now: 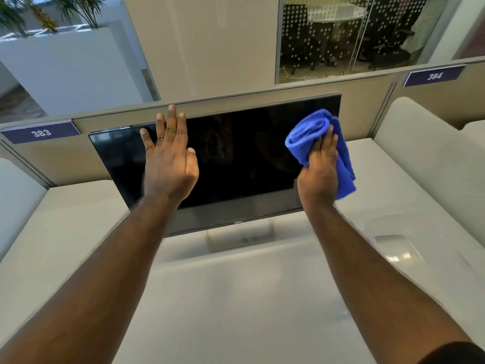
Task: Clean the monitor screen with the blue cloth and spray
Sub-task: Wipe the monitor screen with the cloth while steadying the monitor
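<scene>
We see one flat black monitor with a dark, switched-off screen (pixel 236 158) standing on one pale grey worktop (pixel 236 298), and two bare hands raised in front of it. Our left hand (pixel 168 158) is open, fingers spread and pointing up, palm toward the glass; its fingertips reach past the top edge of the screen, though we cannot tell whether the palm touches. Our right hand (pixel 319 169) is closed around one bunched blue microfibre cloth (pixel 309 135), which bulges above and to the right of the knuckles and hangs down along the outer side of the hand, near the screen's right edge. Below and between the two hands sits the monitor's single silver stand (pixel 240 239). Beyond the fingertips runs a beige partition (pixel 362 111) carrying two purple number plates: 383 (pixel 40 132) left of the left hand, 384 (pixel 434 75) up and right of the right hand.
</scene>
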A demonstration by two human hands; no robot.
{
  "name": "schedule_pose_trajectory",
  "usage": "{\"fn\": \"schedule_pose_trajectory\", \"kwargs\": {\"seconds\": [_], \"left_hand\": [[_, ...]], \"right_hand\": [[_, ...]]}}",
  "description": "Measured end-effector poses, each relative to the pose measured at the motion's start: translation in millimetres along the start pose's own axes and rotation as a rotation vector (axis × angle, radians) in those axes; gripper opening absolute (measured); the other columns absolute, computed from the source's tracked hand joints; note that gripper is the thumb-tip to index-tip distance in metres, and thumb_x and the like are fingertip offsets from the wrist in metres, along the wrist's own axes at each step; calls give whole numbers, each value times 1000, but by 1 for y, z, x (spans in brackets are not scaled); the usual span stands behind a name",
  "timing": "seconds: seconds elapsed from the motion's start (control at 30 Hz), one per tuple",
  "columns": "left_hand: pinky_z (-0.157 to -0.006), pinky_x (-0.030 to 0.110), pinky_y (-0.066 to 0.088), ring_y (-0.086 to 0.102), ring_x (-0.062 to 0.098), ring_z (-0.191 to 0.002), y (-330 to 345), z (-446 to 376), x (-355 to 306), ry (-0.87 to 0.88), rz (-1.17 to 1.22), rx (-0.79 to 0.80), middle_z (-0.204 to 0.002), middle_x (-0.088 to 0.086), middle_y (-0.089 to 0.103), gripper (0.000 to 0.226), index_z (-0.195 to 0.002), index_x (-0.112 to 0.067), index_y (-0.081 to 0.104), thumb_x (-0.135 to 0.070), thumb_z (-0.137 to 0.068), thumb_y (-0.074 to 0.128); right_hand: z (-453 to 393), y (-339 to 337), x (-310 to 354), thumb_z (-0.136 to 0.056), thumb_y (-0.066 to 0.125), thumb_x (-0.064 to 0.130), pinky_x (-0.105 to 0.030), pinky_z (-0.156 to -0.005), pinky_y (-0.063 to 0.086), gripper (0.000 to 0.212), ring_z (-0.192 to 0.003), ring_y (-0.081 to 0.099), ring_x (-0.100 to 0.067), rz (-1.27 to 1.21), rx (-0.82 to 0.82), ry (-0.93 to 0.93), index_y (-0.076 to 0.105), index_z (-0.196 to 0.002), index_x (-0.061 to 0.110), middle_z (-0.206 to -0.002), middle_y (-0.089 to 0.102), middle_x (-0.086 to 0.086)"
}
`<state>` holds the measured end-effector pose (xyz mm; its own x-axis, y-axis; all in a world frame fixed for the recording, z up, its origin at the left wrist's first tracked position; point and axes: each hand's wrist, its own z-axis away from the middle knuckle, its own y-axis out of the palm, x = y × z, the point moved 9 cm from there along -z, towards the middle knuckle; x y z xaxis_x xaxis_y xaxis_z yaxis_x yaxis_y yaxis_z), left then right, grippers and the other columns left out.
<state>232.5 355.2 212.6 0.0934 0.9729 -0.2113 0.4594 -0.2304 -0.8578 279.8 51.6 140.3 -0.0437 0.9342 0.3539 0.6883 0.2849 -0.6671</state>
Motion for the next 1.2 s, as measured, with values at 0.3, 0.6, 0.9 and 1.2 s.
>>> {"fn": "schedule_pose_trajectory", "kwargs": {"seconds": [0.3, 0.6, 0.9, 1.2], "left_hand": [[-122, 54, -7, -12, 22, -153, -2, 4, -1, 5, -29, 0, -167, 2, -10, 70, -160, -16, -1, -26, -96, 27], [-122, 54, -6, -11, 22, -154, -9, 5, 14, 2, -47, 1, -168, 1, -9, 66, -160, -18, 1, -29, -99, 27], [-122, 53, -7, -7, 22, -154, -30, 17, 73, -66, -77, -58, -168, 2, -3, 66, -160, -17, 7, -26, -98, 30], [-122, 52, -8, -9, 22, -154, -45, 28, 110, -82, -143, -60, -168, 3, -5, 67, -160, -18, 4, -30, -99, 29]], "right_hand": [[133, 66, -66, -85, 50, -10, -49, -119, 18, 68, -146, 14, -33, -328, 424, 249, 23, -147, -5, -157, 17, -19], [149, 78, 1, -95, 34, 1, -32, -121, 15, 61, -146, 25, -30, -218, 322, 275, 11, -151, -4, -158, 22, -19], [252, 142, 153, -88, 37, 8, -53, -120, 11, 77, -145, 8, -48, 65, 600, -416, -3, -151, -6, -158, 0, -29], [195, 113, 58, -88, 30, 13, -32, -117, 28, 72, -145, 25, -34, 126, 476, 56, 0, -150, -6, -160, 10, -21]]}}
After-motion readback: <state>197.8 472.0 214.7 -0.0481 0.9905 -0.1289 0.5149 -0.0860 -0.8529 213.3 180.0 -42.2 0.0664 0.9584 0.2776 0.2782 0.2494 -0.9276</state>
